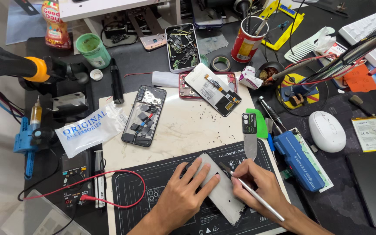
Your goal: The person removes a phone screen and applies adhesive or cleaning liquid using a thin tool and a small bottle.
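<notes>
I see my left hand [183, 193] lying flat on a grey phone panel [220, 187], fingers [199, 169] spread wide and pressing it down onto the black work mat [153, 187] at the near edge of the counter. My right hand [257, 182] is closed around a thin metal tool [253, 193], held like a pen, with its tip touching the panel's upper edge just beside my left fingertips. The panel lies tilted, running from the mat's middle toward its near right corner.

Behind the mat, on a pale sheet [188, 126], an opened phone [144, 115] lies face down with its insides showing; a second opened phone [212, 89] rests farther back. A blue tool [299, 161] and a white mouse [326, 130] sit to the right, well apart from my hands. A red wire [109, 174] loops across the mat's left side.
</notes>
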